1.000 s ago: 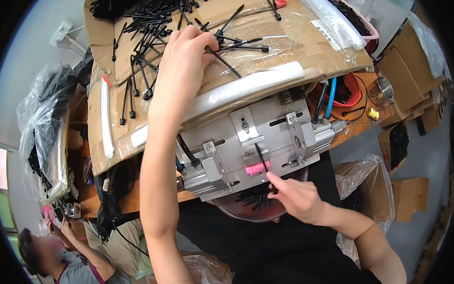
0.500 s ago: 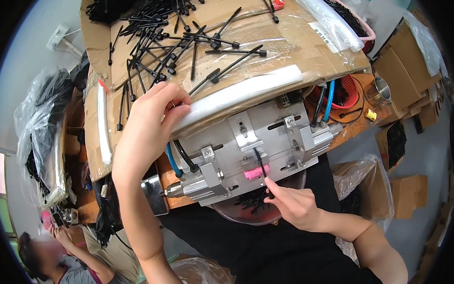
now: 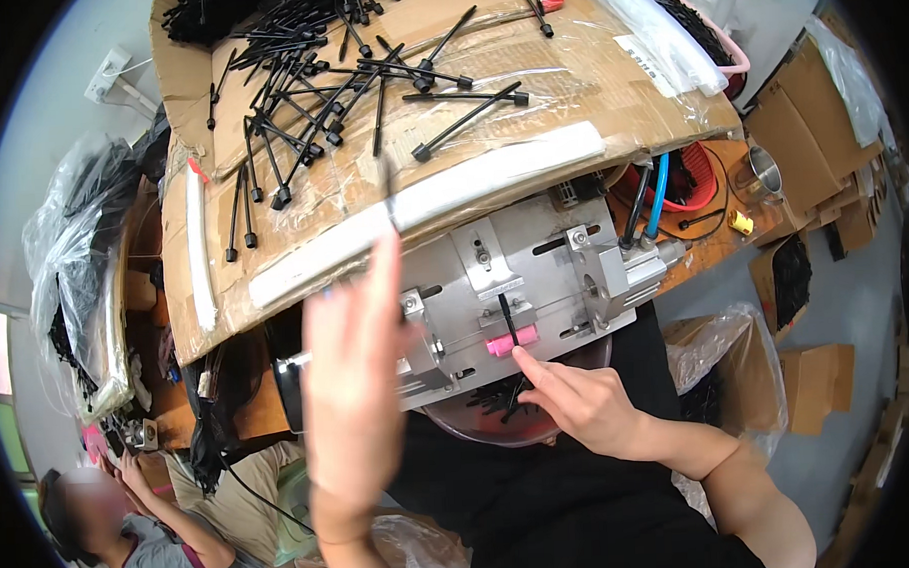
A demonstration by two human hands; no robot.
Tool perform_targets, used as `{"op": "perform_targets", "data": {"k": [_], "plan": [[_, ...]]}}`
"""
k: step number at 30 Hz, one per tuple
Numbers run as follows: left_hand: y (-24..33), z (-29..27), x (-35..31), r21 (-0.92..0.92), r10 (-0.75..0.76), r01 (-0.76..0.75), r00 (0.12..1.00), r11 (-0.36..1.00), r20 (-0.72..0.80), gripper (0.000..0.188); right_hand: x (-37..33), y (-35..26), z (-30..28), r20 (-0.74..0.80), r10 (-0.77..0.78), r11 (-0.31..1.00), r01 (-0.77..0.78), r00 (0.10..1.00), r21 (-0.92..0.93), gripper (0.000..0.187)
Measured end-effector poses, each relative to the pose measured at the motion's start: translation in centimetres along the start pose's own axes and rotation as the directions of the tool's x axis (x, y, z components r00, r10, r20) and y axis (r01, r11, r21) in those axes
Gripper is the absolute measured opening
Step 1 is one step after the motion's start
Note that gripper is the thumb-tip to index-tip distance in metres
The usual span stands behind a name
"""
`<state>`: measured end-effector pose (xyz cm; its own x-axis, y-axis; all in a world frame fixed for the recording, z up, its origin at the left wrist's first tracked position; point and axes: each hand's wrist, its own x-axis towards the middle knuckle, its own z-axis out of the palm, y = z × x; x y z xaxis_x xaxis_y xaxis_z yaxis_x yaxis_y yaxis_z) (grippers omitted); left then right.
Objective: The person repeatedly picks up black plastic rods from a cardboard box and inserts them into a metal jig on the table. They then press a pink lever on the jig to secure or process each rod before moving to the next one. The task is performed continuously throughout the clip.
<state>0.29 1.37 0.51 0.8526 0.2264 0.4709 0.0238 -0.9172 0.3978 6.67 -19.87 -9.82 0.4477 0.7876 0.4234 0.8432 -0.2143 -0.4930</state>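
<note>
My left hand (image 3: 353, 378), smeared by motion, is over the left part of a metal fixture (image 3: 444, 274). From its fingertips a thin black rod (image 3: 388, 191) points up, blurred as well. My right hand (image 3: 584, 405) is closed in a pinch at the fixture's front edge, on the near end of another black rod (image 3: 507, 317). That rod lies across a small pink block (image 3: 502, 345), its far end at a metal bracket (image 3: 489, 268). Many black rods with knobbed ends (image 3: 469, 120) are scattered on the cardboard (image 3: 558, 100) behind the fixture.
Below the fixture, a clear bowl (image 3: 470, 431) holds black pieces. Blue and black hoses (image 3: 658, 197) run into the fixture's right side. A red basket (image 3: 706, 180), a metal cup (image 3: 761, 173) and cardboard boxes (image 3: 819, 386) are on the right. Another person (image 3: 173, 544) sits at lower left.
My left hand has come off the cardboard toward me, lifting a black rod from the pile. My right hand has shifted slightly left and up, with its rod now lying on the pink block.
</note>
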Motion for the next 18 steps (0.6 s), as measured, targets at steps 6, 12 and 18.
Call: {"op": "perform_targets", "data": {"k": [6, 12, 18], "plan": [[5.4, 6.4, -8.6, 0.233, -0.038, -0.008, 0.981, 0.972, 0.191, 0.060, 0.0, -0.4, -3.0, -0.038, 0.072, 0.996, -0.070, 0.997, 0.048, 0.059], [6.3, 8.7, -8.2, 0.278, -0.110, 0.046, 0.969, 0.959, 0.221, 0.064, -0.2, -0.1, -3.9, -0.093, 0.119, 0.987, -0.108, 0.989, 0.116, 0.057], [6.7, 7.8, -7.5, 0.291, -0.128, 0.036, 0.944, 0.956, 0.304, 0.069, 0.4, -0.5, -5.8, -0.055, 0.180, 0.977, -0.172, 0.982, 0.126, 0.054]]}}
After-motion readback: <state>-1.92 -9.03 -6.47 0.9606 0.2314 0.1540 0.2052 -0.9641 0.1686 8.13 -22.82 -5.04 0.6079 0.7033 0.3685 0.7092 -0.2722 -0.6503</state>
